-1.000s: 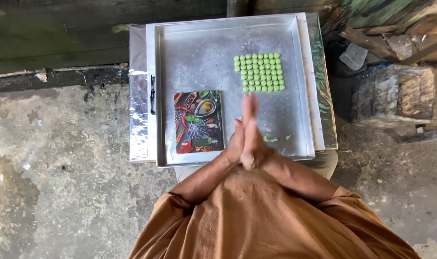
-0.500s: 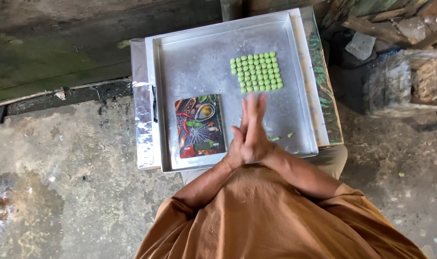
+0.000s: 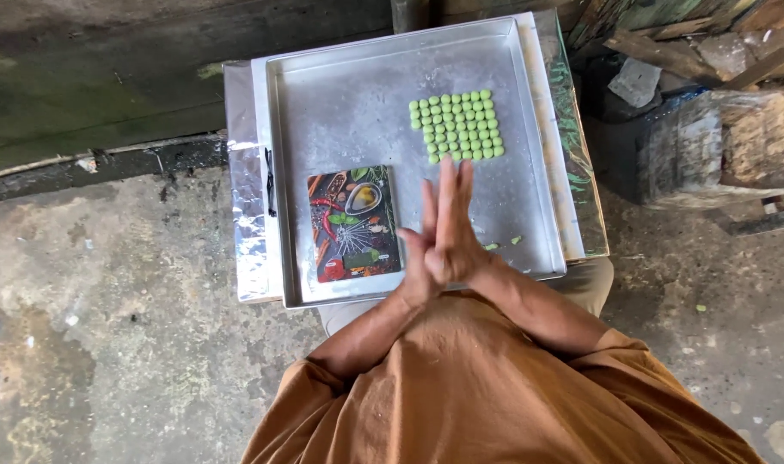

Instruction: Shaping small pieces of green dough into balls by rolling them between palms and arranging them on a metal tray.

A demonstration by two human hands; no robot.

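My left hand (image 3: 416, 255) and my right hand (image 3: 457, 225) are pressed palm to palm over the near edge of a large metal tray (image 3: 349, 94), fingers straight and pointing away from me. Whether anything lies between the palms is hidden. Just left of my hands, a small rectangular board (image 3: 354, 223) printed with spices and vegetables lies in the tray. Beyond my fingertips, several small green balls (image 3: 457, 125) sit in neat rows. Two green scraps (image 3: 493, 246) lie on the tray by my right wrist.
The tray rests on a foil-covered surface (image 3: 244, 215) with a leaf-patterned edge (image 3: 574, 146) at the right. A plastic-wrapped block (image 3: 727, 146) and wood and stone pieces (image 3: 658, 51) stand at the right. Rough concrete floor (image 3: 108, 309) lies to the left.
My pressed palms have slid against each other, the fingers now offset and slightly spread. The view has shifted a little; the tray, board and green balls stay put.
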